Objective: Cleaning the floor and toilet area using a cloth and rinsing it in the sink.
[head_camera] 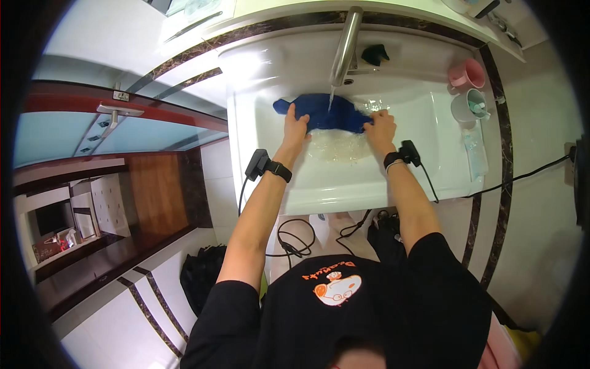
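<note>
A dark blue cloth [329, 113] is spread between my two hands in a white washbasin [332, 184]. Water runs from the metal faucet [347, 46] onto the middle of the cloth. My left hand [296, 127] grips the cloth's left part, thumb and fingers at its lower edge. The right end of the cloth is in my right hand [381, 128]. Splashing water shows beside that hand and below the cloth. Each wrist wears a black strap with a small black device and a cable.
A pink mug [466, 74] and a pale cup [464, 108] stand on the basin's right ledge, with a light blue packet [474, 152] below them. A dark green piece [375, 55] lies behind the faucet. A black cable [521, 176] runs to the right wall. A glass-panelled door [138, 127] stands at left.
</note>
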{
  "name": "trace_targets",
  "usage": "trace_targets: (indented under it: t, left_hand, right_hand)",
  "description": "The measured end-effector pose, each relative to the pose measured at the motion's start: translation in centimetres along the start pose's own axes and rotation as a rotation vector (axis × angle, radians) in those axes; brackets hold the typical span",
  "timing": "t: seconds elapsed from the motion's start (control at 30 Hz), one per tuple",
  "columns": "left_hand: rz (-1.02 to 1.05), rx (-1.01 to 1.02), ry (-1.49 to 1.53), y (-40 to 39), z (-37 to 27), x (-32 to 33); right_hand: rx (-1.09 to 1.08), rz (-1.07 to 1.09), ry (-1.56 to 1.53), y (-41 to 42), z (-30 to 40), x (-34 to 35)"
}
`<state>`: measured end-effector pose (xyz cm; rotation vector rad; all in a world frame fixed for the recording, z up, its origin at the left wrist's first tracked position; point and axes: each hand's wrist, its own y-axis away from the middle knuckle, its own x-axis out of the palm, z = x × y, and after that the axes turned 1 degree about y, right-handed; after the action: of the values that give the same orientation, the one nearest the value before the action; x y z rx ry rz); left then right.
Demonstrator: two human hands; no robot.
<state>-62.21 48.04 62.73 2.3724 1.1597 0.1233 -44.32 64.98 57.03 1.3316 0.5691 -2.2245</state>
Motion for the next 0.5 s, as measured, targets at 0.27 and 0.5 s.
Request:
trace_targets:
  t: [0.27,0.5]
  left_hand:
    - [0.382,-0.266,0.84,-0.9,2.7,3.3]
    - [0.587,-0.358,0.918,1.7,0.8,5.3]
  right_hand:
    - [-0.087,0.304,-0.931,2.0,12.4,-1.1]
    - [-0.021,0.476,-0.853,5.3,15.1,-6.0]
